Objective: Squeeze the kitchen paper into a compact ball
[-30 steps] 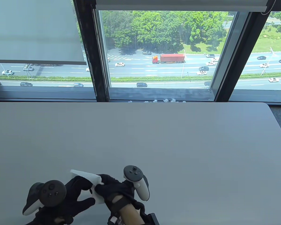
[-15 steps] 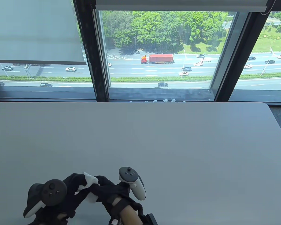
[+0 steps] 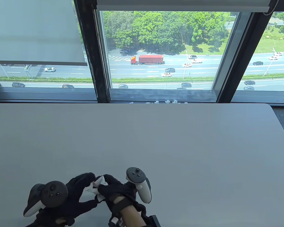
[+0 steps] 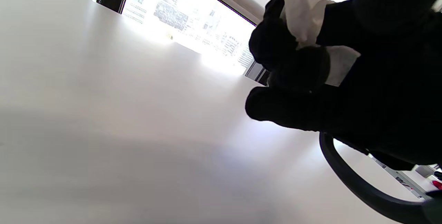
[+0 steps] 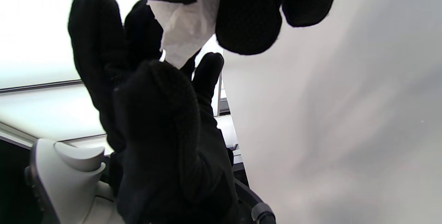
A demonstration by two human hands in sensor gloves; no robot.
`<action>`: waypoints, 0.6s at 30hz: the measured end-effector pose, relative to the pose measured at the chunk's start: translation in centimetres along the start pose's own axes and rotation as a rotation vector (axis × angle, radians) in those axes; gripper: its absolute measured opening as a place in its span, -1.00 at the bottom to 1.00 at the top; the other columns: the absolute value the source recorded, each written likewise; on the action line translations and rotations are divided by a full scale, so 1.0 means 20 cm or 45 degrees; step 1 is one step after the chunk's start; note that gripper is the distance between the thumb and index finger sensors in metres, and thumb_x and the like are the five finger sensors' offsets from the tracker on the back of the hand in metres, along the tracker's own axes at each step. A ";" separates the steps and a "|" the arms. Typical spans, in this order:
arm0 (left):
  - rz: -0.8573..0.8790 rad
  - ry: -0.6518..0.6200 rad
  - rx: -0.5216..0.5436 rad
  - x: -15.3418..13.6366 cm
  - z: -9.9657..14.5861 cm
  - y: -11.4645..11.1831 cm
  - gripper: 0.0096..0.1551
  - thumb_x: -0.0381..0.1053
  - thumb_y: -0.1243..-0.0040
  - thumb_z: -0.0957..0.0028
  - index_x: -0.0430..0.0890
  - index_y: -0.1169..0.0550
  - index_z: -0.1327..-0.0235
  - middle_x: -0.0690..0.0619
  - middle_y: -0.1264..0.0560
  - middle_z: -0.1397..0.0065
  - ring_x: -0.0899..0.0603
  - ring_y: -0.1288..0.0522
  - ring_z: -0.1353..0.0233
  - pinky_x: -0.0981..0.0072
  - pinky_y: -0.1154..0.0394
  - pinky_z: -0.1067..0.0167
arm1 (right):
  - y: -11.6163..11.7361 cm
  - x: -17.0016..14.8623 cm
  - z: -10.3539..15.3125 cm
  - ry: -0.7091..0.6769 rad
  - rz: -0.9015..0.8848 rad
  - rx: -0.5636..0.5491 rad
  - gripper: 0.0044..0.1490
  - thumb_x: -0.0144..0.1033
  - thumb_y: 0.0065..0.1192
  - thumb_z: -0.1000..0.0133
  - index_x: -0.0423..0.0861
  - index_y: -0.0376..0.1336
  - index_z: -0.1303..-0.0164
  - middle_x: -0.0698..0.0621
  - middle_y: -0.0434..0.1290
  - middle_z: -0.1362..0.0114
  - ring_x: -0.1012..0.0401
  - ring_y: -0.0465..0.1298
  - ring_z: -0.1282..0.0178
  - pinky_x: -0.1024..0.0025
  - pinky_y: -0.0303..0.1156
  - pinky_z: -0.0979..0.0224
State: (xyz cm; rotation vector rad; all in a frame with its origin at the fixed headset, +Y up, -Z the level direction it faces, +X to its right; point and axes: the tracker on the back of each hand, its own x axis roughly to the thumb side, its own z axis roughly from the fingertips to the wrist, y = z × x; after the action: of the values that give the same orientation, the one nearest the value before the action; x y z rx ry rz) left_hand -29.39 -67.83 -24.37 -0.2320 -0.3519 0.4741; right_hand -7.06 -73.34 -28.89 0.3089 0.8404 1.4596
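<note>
- Both hands meet over the near edge of the table (image 3: pixel 156 141), kitchen paper (image 3: pixel 99 183) caught between them, just clear of the tabletop.
- Left hand (image 3: pixel 81 189): fingers curl over the wad's left side, thumb stuck out low and free.
- Right hand (image 3: pixel 113 190): fingers (image 5: pixel 248 17) wrap the paper from the right, pressing in.
- To do it well, imo: tuck that loose flap inward, rotate the wad btwn squeezes, press from all sides w/ both palms.
- Hard to see: most of the paper is buried under gloves; can't tell how tight it is. Wrist views are dark and partly washed out.
</note>
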 end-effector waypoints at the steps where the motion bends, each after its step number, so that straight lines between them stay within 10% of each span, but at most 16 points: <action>1: 0.010 -0.004 -0.015 0.00 0.00 0.00 0.39 0.70 -0.22 0.14 0.60 0.48 -0.47 0.47 0.48 -0.82 0.19 0.20 -0.94 0.00 0.09 -0.95 | 0.01 0.00 -0.01 0.002 0.006 0.018 -0.59 -0.15 -0.04 -0.31 0.25 0.07 -0.37 0.12 0.27 -0.46 0.33 0.53 -0.13 0.11 0.31 -0.63; 7: -0.121 0.013 -0.095 0.04 -0.03 -0.07 0.27 0.62 -0.25 0.07 0.65 0.36 -0.51 0.49 0.46 -0.79 0.19 0.24 -0.92 0.00 0.12 -0.93 | 0.08 -0.01 -0.04 -0.022 -0.031 0.270 -0.22 -0.01 -0.13 -0.31 0.14 -0.30 -0.63 0.23 0.26 -0.48 0.23 0.38 -0.54 -0.03 0.08 -0.71; 12: -0.166 0.136 0.123 0.03 -0.01 0.00 -0.34 0.48 -0.23 -0.13 0.50 -0.17 -0.38 0.57 -0.15 -0.58 0.33 -0.24 -0.61 0.16 -0.14 -0.87 | 0.10 -0.02 -0.05 0.005 -0.023 0.293 0.20 0.43 -0.20 -0.24 0.02 -0.68 -0.56 -0.05 -0.11 -0.68 -0.04 0.06 -0.75 -0.18 -0.01 -0.67; 18: -0.285 0.174 0.163 0.04 -0.01 -0.01 -0.41 0.44 -0.31 -0.12 0.49 -0.28 -0.31 0.56 -0.43 -0.30 0.35 -0.51 -0.31 0.19 -0.32 -0.78 | 0.10 0.00 -0.04 -0.039 0.057 0.284 0.36 0.57 0.00 -0.15 0.01 -0.59 -0.63 -0.07 -0.18 -0.69 0.01 0.16 -0.71 -0.15 0.07 -0.68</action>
State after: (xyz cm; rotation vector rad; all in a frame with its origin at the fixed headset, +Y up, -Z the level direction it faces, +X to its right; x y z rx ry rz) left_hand -28.52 -67.59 -24.21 -0.0983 -0.2096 0.2574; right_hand -9.08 -73.42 -28.19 0.5191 0.9788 1.4003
